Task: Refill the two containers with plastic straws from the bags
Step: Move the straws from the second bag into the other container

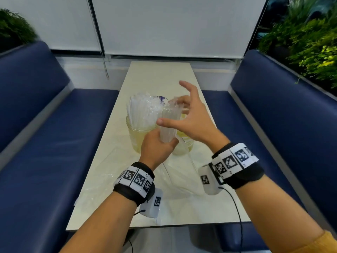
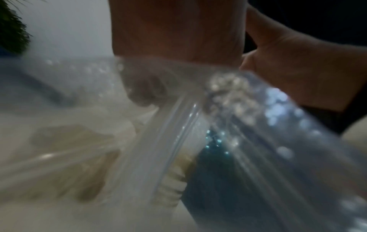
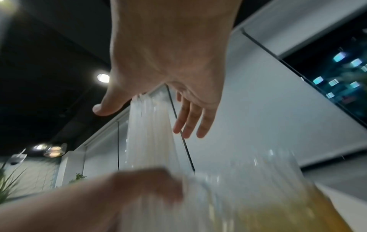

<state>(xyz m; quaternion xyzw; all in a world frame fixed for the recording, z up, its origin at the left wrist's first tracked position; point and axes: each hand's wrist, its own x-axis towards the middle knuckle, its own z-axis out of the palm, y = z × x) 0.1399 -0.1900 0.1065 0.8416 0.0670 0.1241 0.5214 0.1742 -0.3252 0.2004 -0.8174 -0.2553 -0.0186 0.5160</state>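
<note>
Two yellowish clear containers stand mid-table. The left container [image 1: 136, 137] is packed with clear plastic straws [image 1: 144, 110]. The right container [image 1: 185, 146] is largely hidden behind my hands. My left hand [image 1: 161, 144] grips an upright bundle of straws [image 1: 169, 125] near its lower end, just above the right container. My right hand [image 1: 182, 110] hovers over the top of the bundle with its fingers spread, some fingertips touching the straw ends. In the right wrist view the open right hand [image 3: 168, 62] is above the bundle of straws [image 3: 151, 133], with the left hand [image 3: 143, 185] blurred below.
Crumpled clear plastic bags [image 1: 182, 178] lie on the white table [image 1: 158, 73] in front of the containers. Blue benches [image 1: 45, 143] run along both sides. Plants [image 1: 306, 42] stand at the back right. White blinds cover the window behind.
</note>
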